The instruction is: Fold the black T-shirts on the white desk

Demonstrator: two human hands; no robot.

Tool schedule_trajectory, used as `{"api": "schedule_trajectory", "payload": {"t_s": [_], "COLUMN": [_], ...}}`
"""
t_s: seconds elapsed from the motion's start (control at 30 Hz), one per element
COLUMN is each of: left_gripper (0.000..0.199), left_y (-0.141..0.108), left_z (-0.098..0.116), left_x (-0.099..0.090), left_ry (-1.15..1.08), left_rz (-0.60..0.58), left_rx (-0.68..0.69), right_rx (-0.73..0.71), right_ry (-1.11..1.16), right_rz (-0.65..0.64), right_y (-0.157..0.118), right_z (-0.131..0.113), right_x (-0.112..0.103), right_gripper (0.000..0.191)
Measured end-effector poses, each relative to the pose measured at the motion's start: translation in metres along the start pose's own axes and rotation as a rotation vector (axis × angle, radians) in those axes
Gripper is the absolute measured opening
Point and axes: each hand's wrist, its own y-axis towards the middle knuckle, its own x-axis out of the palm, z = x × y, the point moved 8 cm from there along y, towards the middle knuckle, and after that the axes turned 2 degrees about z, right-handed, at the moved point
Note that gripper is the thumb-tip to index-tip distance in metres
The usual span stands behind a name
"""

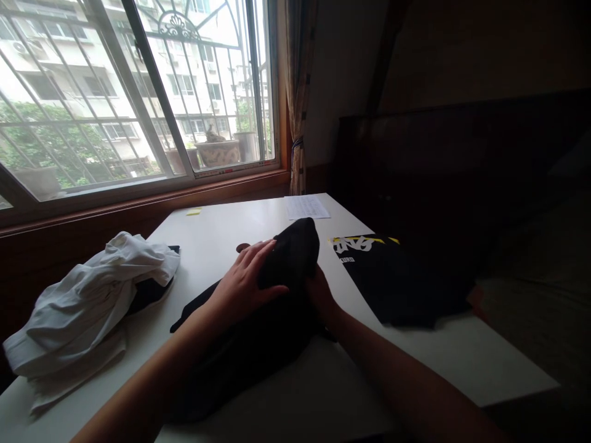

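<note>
A black garment [258,344] lies bunched on the white table [221,215] in front of me, one part of it raised to a rounded peak. My left hand [244,280] rests against the raised part from the left, thumb apart from the fingers, with cloth under the palm. On the right side of the same fold is my right hand [321,295], its fingertips hidden behind and in the dark cloth. A small brown round object [242,247] shows just beyond my left hand.
White and dark clothes [87,301] are heaped at the table's left edge. A dark printed garment [397,283] lies over the right edge. Papers [307,207] and a yellow slip [194,211] lie at the far side, below a barred window [138,92].
</note>
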Motion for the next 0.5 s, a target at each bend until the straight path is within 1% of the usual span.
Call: {"api": "schedule_trajectory", "payload": {"t_s": [0.03,0.1,0.17,0.2,0.23,0.3,0.33,0.37,0.4,0.47,0.5], "left_gripper": [0.092,0.107,0.110,0.105,0.095,0.065,0.052,0.044,0.040,0.039,0.038], "left_y": [-0.007,-0.023,-0.037,-0.044,-0.051,-0.065,-0.073,-0.080,-0.087,-0.100,-0.105], "left_z": [-0.011,-0.028,-0.041,-0.046,-0.052,-0.064,-0.072,-0.079,-0.088,-0.109,-0.120], "left_x": [0.008,0.024,0.037,0.041,0.045,0.051,0.052,0.049,0.043,0.020,0.004], "left_ry": [0.022,-0.025,-0.158,-0.233,-0.302,-0.414,-0.452,-0.483,-0.508,-0.542,-0.550], "left_rz": [-0.037,-0.106,-0.129,-0.126,-0.123,-0.115,-0.096,-0.060,-0.006,0.147,0.217], "left_rx": [-0.032,-0.082,-0.131,-0.172,-0.228,-0.376,-0.454,-0.527,-0.591,-0.681,-0.694], "right_rx": [0.008,0.036,0.114,0.179,0.255,0.391,0.429,0.439,0.427,0.372,0.340], "right_ry": [0.026,0.078,0.155,0.214,0.285,0.437,0.504,0.559,0.601,0.630,0.614], "right_rz": [0.036,0.044,-0.013,-0.078,-0.165,-0.373,-0.471,-0.547,-0.600,-0.659,-0.668], "right_y": [0.001,0.002,0.000,-0.002,-0.006,-0.016,-0.022,-0.025,-0.027,-0.026,-0.024], "right_z": [-0.003,-0.004,0.001,0.006,0.011,0.016,0.014,0.010,0.004,-0.007,-0.012], "right_x": [-0.005,-0.009,-0.005,0.001,0.010,0.029,0.038,0.044,0.049,0.052,0.052], "right_gripper": [0.029,0.027,0.025,0.024,0.025,0.029,0.032,0.035,0.037,0.039,0.039]}}
